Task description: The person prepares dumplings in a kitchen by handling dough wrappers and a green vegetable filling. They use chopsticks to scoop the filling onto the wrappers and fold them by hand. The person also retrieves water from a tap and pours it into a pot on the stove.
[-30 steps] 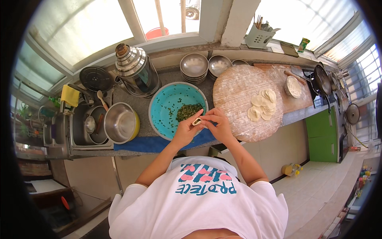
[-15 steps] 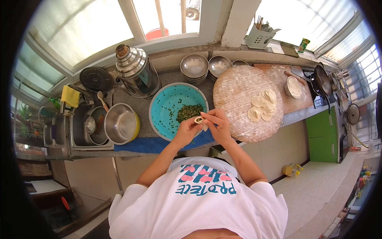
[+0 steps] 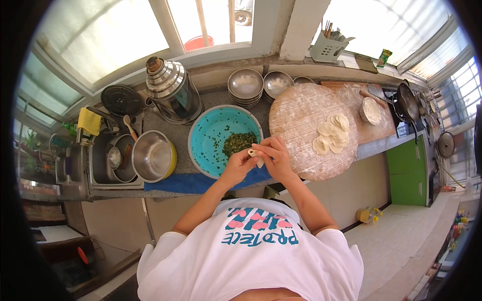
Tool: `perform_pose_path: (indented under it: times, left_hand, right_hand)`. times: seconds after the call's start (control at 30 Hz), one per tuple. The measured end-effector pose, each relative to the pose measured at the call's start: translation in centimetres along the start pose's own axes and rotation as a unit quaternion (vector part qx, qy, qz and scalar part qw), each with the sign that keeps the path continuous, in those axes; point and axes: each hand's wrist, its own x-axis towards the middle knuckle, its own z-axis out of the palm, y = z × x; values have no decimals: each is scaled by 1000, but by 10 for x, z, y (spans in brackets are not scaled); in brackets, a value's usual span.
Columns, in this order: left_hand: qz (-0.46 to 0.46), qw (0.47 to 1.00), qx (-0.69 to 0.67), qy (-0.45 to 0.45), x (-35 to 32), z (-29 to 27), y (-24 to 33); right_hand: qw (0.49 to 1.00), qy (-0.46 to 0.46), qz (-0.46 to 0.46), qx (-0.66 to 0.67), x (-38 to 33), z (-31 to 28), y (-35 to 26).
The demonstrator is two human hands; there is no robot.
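A partly folded dumpling (image 3: 257, 159) of pale dough is pinched between my two hands, just in front of the filling bowl's near right rim. My left hand (image 3: 240, 166) grips its left side, and my right hand (image 3: 274, 155) presses the dough from the right with thumb and fingers. Right behind them stands a turquoise bowl (image 3: 208, 126) with green chopped filling (image 3: 239, 143) heaped at its right side and bits stuck to the wall. To the right, a round floured board (image 3: 297, 125) carries a pile of dumpling wrappers (image 3: 332, 133).
A steel thermos (image 3: 173, 90) and stacked metal bowls (image 3: 245, 83) stand behind the turquoise bowl. Left are a steel basin (image 3: 152, 154) and the sink (image 3: 100, 159). A bowl of flour (image 3: 371, 111) sits on a wooden board at right; a blue cloth (image 3: 186, 183) lies along the counter's front edge.
My fingers have brought the dumpling's edges closer together; the opening at its top is smaller and the filling inside no longer shows. Both hands stay in nearly the same place.
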Motion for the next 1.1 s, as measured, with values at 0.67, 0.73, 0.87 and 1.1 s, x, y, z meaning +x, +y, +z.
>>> perform_pose_path:
  times: [0.67,0.73,0.87,1.1]
  left_hand:
    - [25,997,66,43,1,5,-15]
    - [30,995,85,52,2,2,-24]
    - [6,995,92,26,1,-1,-16]
    - [-69,976,-191,74,-1,5,5]
  right_hand:
    - [996,-23,-70,-47,7,3,0]
    - [995,-23,-80,-49,9,2,-2]
    - [993,-45,-85,-74,12,1,-4]
    - [998,43,55,8,10,-8,-5]
